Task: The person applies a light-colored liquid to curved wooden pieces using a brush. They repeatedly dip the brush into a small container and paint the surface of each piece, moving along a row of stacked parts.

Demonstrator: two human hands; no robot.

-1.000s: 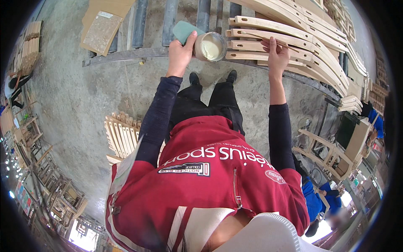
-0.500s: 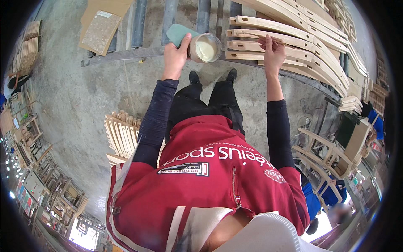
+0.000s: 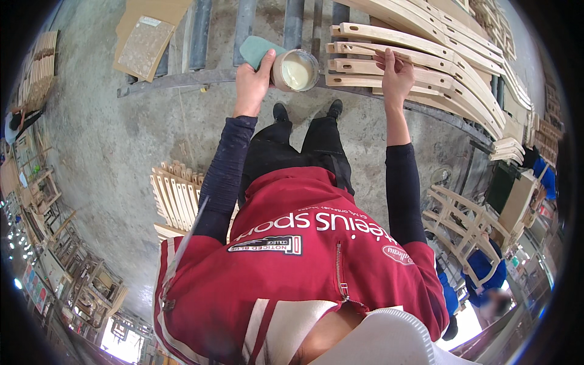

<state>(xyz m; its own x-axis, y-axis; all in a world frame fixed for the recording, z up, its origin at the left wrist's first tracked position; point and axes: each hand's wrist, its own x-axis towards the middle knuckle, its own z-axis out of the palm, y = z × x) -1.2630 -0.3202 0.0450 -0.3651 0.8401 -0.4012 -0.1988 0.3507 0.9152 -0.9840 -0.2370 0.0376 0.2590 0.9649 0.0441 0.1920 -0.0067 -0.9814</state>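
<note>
My left hand is wrapped round a clear cup with a pale cream liquid inside. A flat, rounded teal piece sticks out beside the cup, next to my fingers; how it joins the cup is hidden. My right hand is closed in a pinch on a thin stick, whose far end lies over the slotted end of a curved wooden piece. Several such pale pieces with oval slots lie side by side under and around this hand.
A roller conveyor carries the wood and a brown board. Behind my left arm stands a stack of slatted wooden parts. At the lower right, a person in blue is beside a wooden chair frame.
Both my hands keep nearly the same place; the cup has shifted slightly left. At the lower right, the chair frame and the person in blue have moved.
</note>
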